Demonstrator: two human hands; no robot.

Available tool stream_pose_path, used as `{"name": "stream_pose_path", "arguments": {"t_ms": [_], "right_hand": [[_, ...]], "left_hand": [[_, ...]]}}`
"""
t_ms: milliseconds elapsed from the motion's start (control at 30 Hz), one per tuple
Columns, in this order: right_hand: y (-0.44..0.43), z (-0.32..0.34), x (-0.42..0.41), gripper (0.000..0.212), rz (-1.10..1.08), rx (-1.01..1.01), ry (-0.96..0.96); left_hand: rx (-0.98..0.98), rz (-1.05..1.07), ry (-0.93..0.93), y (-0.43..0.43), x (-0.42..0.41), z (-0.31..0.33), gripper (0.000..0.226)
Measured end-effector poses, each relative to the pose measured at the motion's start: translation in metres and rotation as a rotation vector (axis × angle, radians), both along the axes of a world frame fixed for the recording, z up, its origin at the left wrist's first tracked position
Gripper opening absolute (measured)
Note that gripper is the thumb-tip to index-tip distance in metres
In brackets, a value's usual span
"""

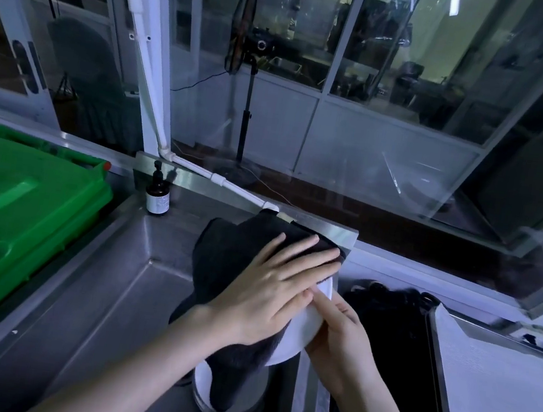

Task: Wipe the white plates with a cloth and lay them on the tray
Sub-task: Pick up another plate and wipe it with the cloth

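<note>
We press our left hand (271, 292) flat, fingers straight, on the dark cloth (232, 256) to wipe 1 white plate (301, 336), right hand (341, 334) gripping its rim to steady it over the sink (95, 303), tray (483, 372) waiting at right.

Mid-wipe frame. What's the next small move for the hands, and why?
Probably slide the left hand and cloth toward the bare right edge of the white plate, with the right hand gripping that plate. The flat palm presses the cloth over most of the plate and only that edge shows, so wiping looks unfinished before the tray.
</note>
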State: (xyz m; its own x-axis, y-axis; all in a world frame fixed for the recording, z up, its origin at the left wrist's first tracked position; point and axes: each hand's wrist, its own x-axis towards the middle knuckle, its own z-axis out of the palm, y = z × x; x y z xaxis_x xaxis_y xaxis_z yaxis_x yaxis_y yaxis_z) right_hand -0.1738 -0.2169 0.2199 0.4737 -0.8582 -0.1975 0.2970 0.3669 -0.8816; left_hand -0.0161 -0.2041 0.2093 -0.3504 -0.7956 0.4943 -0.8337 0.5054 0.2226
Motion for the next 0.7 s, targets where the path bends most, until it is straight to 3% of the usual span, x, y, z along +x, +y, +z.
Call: {"name": "stream_pose_path", "arguments": {"t_ms": [100, 233, 400, 633, 700], "right_hand": [[-0.002, 0.003, -0.003, 0.036, 0.01, -0.019, -0.002], [-0.007, 0.011, -0.005, 0.036, -0.009, -0.036, -0.031], [-0.009, 0.014, -0.008, 0.038, -0.062, -0.001, -0.039], [-0.011, 0.019, -0.001, 0.042, -0.102, 0.021, -0.136], [-0.011, 0.02, 0.004, 0.045, -0.113, 0.034, -0.149]], "left_hand": [[0.01, -0.007, 0.083, -0.007, 0.01, 0.006, 0.051], [0.052, 0.155, 0.37, -0.015, 0.03, 0.009, 0.055], [0.039, 0.228, 0.371, 0.0, 0.034, -0.011, 0.055], [-0.041, 0.343, 0.582, 0.039, 0.019, -0.05, 0.054], [-0.089, 0.354, 0.544, 0.048, 0.006, -0.054, 0.053]]}}
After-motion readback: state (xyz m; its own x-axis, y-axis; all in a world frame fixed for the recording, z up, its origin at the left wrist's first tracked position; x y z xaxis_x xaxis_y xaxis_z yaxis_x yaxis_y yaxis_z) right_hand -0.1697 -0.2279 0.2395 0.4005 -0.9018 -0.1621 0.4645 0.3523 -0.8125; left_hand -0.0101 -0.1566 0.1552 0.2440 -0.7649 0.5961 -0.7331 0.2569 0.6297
